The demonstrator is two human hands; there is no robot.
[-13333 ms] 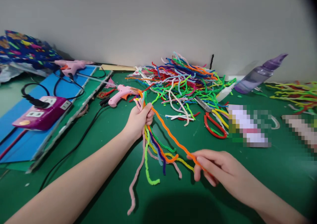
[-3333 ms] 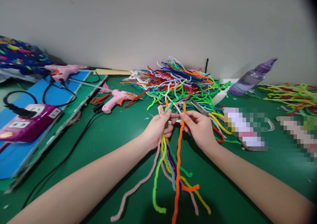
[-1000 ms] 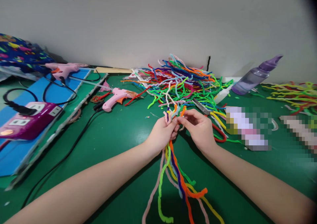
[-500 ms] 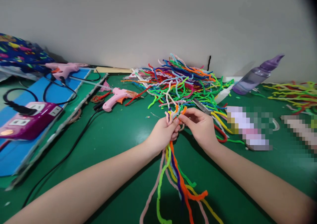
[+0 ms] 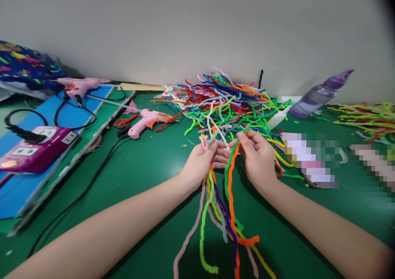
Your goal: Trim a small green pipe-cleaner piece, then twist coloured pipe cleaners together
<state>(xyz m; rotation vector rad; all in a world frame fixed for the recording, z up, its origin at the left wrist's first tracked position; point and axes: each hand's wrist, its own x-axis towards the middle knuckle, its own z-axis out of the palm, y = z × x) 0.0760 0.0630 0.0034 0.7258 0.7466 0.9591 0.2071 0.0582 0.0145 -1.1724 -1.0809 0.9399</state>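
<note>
My left hand (image 5: 200, 163) is closed round a bundle of pipe cleaners (image 5: 210, 186) in pink, lime green, yellow, light blue, orange and purple. Their short ends poke up past the thumb, and the long ends trail down over the green table. To its right, my right hand (image 5: 259, 157) pinches a green pipe cleaner (image 5: 227, 174) and an orange pipe cleaner (image 5: 232, 180) between thumb and fingers. These two hang down side by side, apart from the bundle at the top. Whether the purple one is also in the right hand, I cannot tell.
A heap of pipe cleaners (image 5: 228, 102) lies against the wall, with a white-tipped bottle (image 5: 278, 117) beside it. A purple water bottle (image 5: 317, 94) leans at right. Pink glue guns (image 5: 148, 122) and a purple power strip (image 5: 40, 149) with black cords occupy the left.
My right hand has moved right and away from the left, drawing the green and orange pipe cleaners out of the bundle's top. My left hand still grips the rest, its fingers slightly looser.
</note>
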